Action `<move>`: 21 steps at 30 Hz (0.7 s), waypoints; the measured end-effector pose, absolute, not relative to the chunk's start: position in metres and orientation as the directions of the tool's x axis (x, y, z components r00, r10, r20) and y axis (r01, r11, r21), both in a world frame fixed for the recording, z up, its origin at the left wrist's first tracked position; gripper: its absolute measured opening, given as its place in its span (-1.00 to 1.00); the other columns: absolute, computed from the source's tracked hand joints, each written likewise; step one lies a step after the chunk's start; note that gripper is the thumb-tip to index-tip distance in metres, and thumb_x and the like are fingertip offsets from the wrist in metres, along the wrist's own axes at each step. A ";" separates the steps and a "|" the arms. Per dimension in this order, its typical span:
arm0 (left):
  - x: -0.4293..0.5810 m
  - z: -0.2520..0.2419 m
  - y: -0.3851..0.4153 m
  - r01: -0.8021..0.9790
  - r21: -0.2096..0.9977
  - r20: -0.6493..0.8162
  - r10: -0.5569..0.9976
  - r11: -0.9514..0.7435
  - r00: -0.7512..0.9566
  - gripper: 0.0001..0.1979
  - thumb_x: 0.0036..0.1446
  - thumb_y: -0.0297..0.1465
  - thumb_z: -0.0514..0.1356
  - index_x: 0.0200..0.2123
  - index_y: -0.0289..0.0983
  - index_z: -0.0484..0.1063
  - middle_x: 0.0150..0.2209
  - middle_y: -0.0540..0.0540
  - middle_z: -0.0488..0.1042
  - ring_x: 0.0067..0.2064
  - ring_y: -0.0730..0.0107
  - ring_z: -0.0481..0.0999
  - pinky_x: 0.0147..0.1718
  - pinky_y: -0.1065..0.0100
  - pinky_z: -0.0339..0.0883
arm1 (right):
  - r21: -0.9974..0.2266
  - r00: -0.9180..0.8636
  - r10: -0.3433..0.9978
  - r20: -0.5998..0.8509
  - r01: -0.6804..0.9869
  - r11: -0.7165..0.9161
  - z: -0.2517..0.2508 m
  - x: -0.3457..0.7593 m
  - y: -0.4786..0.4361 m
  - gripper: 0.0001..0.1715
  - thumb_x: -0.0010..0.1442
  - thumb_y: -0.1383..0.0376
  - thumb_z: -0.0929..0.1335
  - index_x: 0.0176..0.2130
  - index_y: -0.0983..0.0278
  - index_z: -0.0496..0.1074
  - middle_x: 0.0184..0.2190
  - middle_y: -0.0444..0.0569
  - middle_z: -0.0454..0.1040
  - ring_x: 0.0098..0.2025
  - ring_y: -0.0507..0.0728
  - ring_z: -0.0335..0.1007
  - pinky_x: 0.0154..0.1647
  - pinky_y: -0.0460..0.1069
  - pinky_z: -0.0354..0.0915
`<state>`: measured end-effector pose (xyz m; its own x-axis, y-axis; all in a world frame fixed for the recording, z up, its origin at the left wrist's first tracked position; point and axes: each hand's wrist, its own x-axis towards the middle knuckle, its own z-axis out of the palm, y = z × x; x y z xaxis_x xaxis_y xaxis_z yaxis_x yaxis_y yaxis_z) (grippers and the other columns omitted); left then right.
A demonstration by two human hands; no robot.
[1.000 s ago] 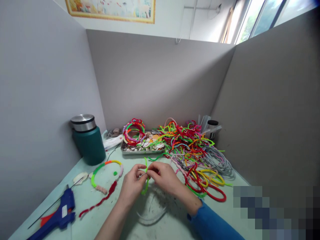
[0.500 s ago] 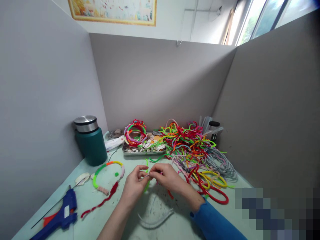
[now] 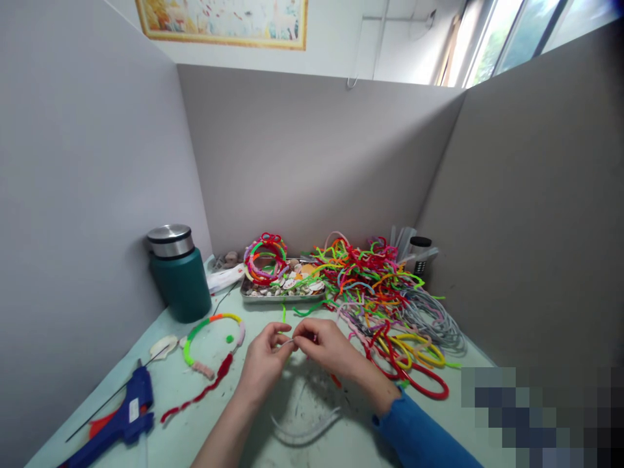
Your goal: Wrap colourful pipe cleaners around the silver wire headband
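The left hand (image 3: 266, 359) and right hand (image 3: 325, 343) are nearly meeting, pinching a thin pale strand (image 3: 291, 341) between their fingertips. A green stem (image 3: 284, 313) is showing just beyond the left hand. Keeping both pinches close is probably giving better control.

Head-worn, above the near side of the bench (image 3: 180, 383). Looks forward and down, between left panel (image 3: 97, 195) and right panel (image 3: 526, 214), onto the backs of left hand (image 3: 263, 357) and right hand (image 3: 325, 346), fairly near. Faces the far panel (image 3: 316, 156), seen well beyond, and reaches over its top to wall (image 3: 336, 32) and far-right window (image 3: 517, 39).
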<state>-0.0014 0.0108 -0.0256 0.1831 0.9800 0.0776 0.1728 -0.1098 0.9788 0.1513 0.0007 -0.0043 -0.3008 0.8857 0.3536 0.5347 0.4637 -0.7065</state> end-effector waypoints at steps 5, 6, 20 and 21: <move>0.000 -0.025 0.010 0.172 0.979 0.078 0.979 -0.111 0.187 -0.69 -0.07 -0.31 0.17 -0.23 -0.32 0.27 -0.50 0.01 0.44 -0.68 0.63 0.22 -0.68 0.54 0.07 | -0.656 -0.300 0.876 0.377 0.582 0.482 -0.009 0.151 0.004 -0.89 0.02 0.45 0.27 -0.42 0.30 0.39 -0.52 -0.17 0.39 -0.48 -0.04 0.24 -0.50 -0.17 0.06; 0.000 -0.025 0.010 0.169 0.979 0.083 0.979 -0.115 0.187 -0.70 -0.07 -0.32 0.17 -0.23 -0.32 0.28 -0.49 0.00 0.44 -0.67 0.62 0.24 -0.68 0.53 0.07 | -0.640 -0.300 0.871 0.390 0.592 0.490 -0.009 0.151 0.004 -0.89 0.02 0.45 0.27 -0.43 0.30 0.38 -0.52 -0.16 0.38 -0.48 -0.04 0.23 -0.49 -0.17 0.06; -0.002 -0.027 0.008 0.390 0.908 0.033 0.955 -0.152 0.295 -0.89 -0.11 -0.46 0.05 -0.54 -0.31 0.37 -0.62 0.07 0.29 -0.58 0.51 0.20 -0.58 0.48 0.02 | -0.578 -0.350 0.854 0.385 0.630 0.518 -0.009 0.156 0.004 -0.87 0.00 0.48 0.27 -0.43 0.31 0.39 -0.52 -0.15 0.38 -0.48 -0.03 0.22 -0.49 -0.16 0.05; -0.002 -0.027 0.008 0.376 0.915 0.035 0.959 -0.145 0.283 -0.89 -0.12 -0.45 0.05 -0.53 -0.31 0.37 -0.62 0.06 0.29 -0.57 0.51 0.20 -0.58 0.49 0.02 | -0.584 -0.334 0.864 0.376 0.639 0.501 -0.009 0.156 0.004 -0.88 0.01 0.46 0.27 -0.42 0.31 0.39 -0.53 -0.14 0.38 -0.49 -0.03 0.21 -0.50 -0.16 0.04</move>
<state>-0.0022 0.0080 -0.0268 0.2826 0.9586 0.0355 0.3763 -0.1448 0.9151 0.1560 0.0038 -0.0091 -0.3340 0.8644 0.3759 0.6387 0.5008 -0.5841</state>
